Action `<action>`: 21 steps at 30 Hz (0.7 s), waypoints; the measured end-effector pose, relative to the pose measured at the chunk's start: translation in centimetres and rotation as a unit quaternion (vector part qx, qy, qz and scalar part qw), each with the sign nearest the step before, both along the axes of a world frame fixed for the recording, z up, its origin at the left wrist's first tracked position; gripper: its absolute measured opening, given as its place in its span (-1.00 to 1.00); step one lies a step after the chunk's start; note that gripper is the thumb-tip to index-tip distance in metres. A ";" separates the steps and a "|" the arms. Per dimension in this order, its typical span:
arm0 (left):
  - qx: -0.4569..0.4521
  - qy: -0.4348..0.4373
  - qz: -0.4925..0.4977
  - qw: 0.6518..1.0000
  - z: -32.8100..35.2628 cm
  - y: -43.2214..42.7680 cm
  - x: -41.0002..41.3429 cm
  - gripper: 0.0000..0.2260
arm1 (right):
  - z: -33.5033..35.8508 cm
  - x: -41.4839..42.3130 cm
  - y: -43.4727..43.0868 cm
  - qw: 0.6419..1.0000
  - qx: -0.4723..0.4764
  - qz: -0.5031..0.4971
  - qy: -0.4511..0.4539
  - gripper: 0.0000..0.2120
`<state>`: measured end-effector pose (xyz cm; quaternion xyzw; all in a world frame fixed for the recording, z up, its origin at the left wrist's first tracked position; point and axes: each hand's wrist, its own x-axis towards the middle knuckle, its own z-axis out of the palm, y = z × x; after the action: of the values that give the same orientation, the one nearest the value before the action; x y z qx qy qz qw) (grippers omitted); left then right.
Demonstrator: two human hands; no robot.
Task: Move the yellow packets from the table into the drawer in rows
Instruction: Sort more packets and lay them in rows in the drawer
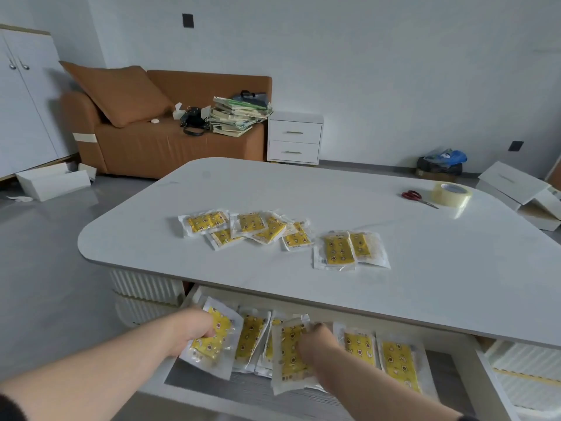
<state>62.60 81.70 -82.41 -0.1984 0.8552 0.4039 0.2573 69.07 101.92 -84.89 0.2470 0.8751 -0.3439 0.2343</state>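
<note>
Several yellow packets (252,227) in clear wrappers lie scattered on the white table (364,238), with two more (349,250) side by side to their right. Below the table's front edge the drawer (243,387) stands open, holding a row of yellow packets (379,354). My left hand (194,329) grips one packet (217,338) at the drawer's left end. My right hand (315,341) holds another packet (290,357) over the middle of the row.
Red scissors (417,198) and a roll of clear tape (452,194) lie at the table's far right. A brown sofa (164,123), a white nightstand (294,138) and open white boxes (522,189) stand on the floor beyond.
</note>
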 end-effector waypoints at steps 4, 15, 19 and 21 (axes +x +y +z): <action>0.005 -0.018 -0.058 0.998 -1.4 2.0 -0.8 -0.46 | -1.0 -1.2 0.5 0.986 0.139 0.087 -0.027 -0.91; -0.114 0.037 -0.104 0.987 -3.2 4.3 -2.3 -0.57 | -3.2 -3.4 0.2 0.987 -0.024 -0.131 0.092 -0.66; -0.162 0.055 -0.126 0.977 -3.7 4.4 -2.4 -0.58 | -3.1 -3.5 0.0 0.989 -0.003 -0.122 0.083 -0.62; -0.181 0.061 -0.135 0.972 -3.8 4.6 -2.6 -0.57 | -2.9 -3.6 0.0 0.991 0.022 -0.103 0.085 -0.62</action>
<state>59.99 86.28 -86.19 -0.0990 0.9471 0.2151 0.2167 65.45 101.88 -87.78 0.3106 0.8693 -0.3664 0.1165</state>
